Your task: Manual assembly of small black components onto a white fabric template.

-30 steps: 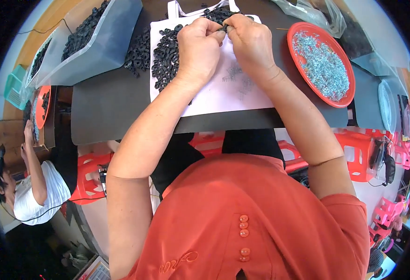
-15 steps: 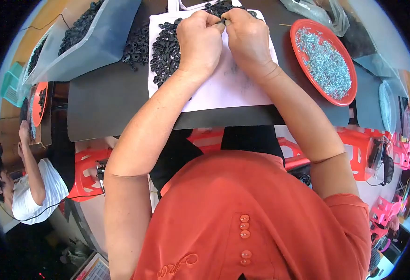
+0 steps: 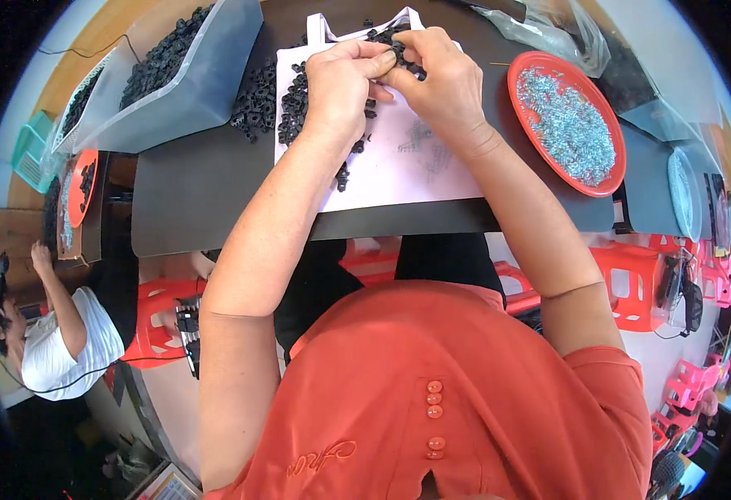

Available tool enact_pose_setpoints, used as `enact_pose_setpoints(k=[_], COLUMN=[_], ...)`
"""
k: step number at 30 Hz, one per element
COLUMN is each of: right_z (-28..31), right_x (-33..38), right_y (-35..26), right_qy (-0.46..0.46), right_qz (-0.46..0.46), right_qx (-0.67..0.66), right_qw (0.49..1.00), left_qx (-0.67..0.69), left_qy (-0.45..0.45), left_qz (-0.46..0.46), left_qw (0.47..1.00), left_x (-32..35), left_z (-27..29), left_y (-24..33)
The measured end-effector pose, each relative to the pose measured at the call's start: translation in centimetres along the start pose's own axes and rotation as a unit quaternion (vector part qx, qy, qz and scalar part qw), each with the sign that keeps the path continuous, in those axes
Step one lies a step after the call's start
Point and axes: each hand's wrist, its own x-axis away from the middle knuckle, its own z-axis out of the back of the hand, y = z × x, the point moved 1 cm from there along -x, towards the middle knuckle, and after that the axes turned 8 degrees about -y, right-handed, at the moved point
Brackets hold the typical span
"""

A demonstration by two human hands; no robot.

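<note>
My left hand [image 3: 340,83] and my right hand [image 3: 443,83] meet over a white cloth bag [image 3: 399,158] with handles, laid flat on the dark table. Between their fingertips is a small black part [image 3: 400,55]; fingers and thumbs of both hands close on it. Its exact kind is too small to make out. Under and beside my left hand lie several more loose black parts [image 3: 294,104], spread on the bag and on the table to its left. To the right of my right hand sits a red plate [image 3: 619,158] heaped with tiny silvery pieces [image 3: 569,125].
A translucent bin [image 3: 215,79] of black parts stands at the left. Clear plastic bags [image 3: 548,37] lie at the back right, near another bin [image 3: 657,108]. A thin stick [image 3: 498,64] rests beside the plate. At far left another person [image 3: 74,333] sits by an orange plate [image 3: 87,179].
My hands have shifted slightly and my right fingers have opened out more around the small black part. A few black parts now show lower on the bag. The whole view has shifted a little.
</note>
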Motion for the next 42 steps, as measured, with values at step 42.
enact_pose_setpoints(k=[42], right_z=[3.9], right_x=[-1.8], right_y=[2.1], right_qy=[0.13], right_qz=[-0.026], right_qx=[-0.118], right_qw=[0.984], left_qx=[-0.595], left_qy=[-0.015], left_qz=[-0.32], left_qw=[0.737], left_x=[2.6], left_z=[4.2], left_y=[5.3])
